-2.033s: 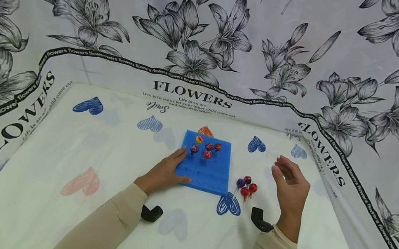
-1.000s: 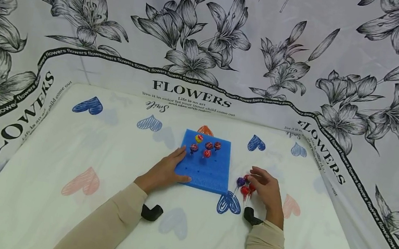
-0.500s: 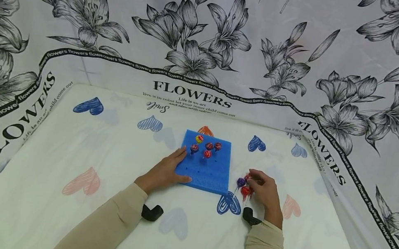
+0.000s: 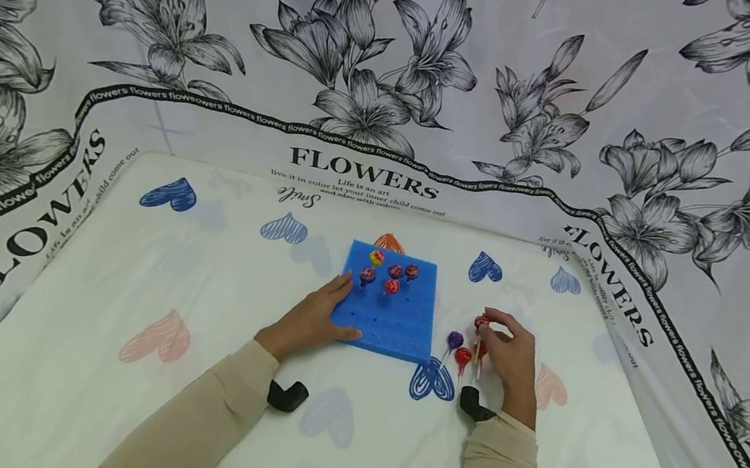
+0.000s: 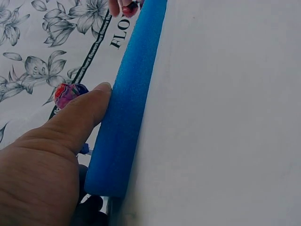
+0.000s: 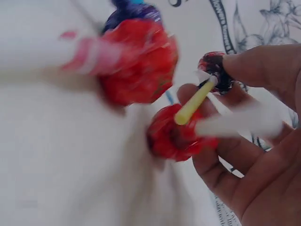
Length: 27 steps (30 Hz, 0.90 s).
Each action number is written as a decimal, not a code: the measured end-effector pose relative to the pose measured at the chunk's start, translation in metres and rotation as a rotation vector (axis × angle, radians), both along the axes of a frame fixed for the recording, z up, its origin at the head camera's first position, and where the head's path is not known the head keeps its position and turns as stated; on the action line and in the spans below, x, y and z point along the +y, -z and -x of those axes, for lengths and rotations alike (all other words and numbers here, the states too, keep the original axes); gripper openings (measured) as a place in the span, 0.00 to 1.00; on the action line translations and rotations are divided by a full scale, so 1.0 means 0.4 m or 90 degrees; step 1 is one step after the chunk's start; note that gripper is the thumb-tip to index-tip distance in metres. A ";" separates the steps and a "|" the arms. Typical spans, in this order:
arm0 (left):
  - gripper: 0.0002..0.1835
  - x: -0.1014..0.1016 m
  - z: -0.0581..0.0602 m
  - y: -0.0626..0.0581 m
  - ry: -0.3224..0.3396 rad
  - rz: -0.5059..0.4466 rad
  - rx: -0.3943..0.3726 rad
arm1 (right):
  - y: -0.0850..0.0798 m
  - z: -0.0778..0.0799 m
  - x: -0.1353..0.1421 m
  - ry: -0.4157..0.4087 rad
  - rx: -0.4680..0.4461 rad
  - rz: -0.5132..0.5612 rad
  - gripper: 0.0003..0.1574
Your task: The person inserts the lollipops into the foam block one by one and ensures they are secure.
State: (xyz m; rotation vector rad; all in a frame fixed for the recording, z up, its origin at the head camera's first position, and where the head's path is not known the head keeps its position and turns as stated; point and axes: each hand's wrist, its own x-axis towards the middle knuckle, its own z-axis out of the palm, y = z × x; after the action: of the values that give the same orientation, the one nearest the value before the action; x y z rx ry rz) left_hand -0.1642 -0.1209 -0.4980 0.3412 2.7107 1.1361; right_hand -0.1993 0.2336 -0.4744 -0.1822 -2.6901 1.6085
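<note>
My left hand (image 4: 309, 321) rests along the left edge of a blue foam block (image 4: 400, 319), fingers extended on its side. Several wrapped lollipops stand in the foam's far half, among them a yellow-and-red lollipop (image 4: 377, 258) and a red lollipop (image 4: 393, 287). To the right of the foam, my right hand (image 4: 512, 360) pinches the dark red head of a lollipop (image 6: 216, 70) between thumb and finger; its yellowish stick points down. Beside that hand lie a purple lollipop (image 4: 455, 341), a red lollipop (image 4: 463, 356) and another red lollipop (image 6: 174, 134), partly hidden by the fingers in the head view.
A white cloth (image 4: 210, 432) printed with hearts covers the table. Flower-patterned fabric (image 4: 383, 55) rises behind and at the sides. Small holes show in the foam's near half. Black wrist mounts (image 4: 288, 396) sit by both sleeves.
My right hand came left to the loose lollipops, took hold of a dark red one and lifted it slightly away from the others. The left hand has stayed on the foam.
</note>
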 end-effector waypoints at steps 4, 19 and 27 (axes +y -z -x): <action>0.54 -0.001 0.000 0.002 0.000 0.002 -0.005 | -0.019 -0.004 -0.004 0.012 0.079 0.059 0.19; 0.54 -0.005 0.002 0.001 0.010 -0.003 0.008 | -0.161 -0.061 -0.044 -0.017 0.330 0.271 0.16; 0.53 -0.003 0.002 0.000 0.011 -0.002 0.011 | -0.235 -0.106 -0.065 -0.064 0.414 0.367 0.21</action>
State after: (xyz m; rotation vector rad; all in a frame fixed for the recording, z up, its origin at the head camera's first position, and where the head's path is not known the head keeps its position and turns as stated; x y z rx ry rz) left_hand -0.1649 -0.1223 -0.4980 0.3755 2.7162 1.1373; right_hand -0.1569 0.2078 -0.3805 0.4131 -1.7499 1.9858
